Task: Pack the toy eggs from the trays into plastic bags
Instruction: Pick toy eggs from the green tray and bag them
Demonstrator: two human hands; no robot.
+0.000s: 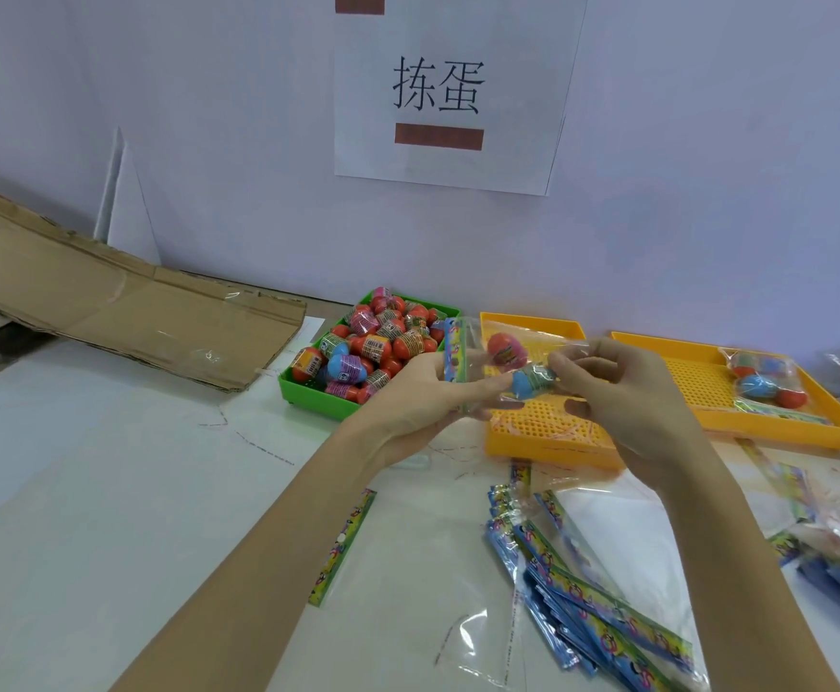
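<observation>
Between both hands — left hand point(408, 397), right hand point(622, 387) — bagged blue egg point(532, 381).

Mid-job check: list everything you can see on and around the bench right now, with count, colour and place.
green tray: one, green, centre-left, heaped with toy eggs, mostly red and blue, too many to count
yellow trays: two, one behind the hands, one at right
held plastic bag: one, clear, between the hands, red egg and blue egg inside
filled bag: one, clear, in the right yellow tray
empty bags: stack, clear with colourful headers, near right
loose header strip: one, colourful, table centre
cardboard: one flattened sheet, brown, far left
paper sign: one, white, on the wall
hands: left holds the bag's header; right grips the bag around the blue egg
</observation>
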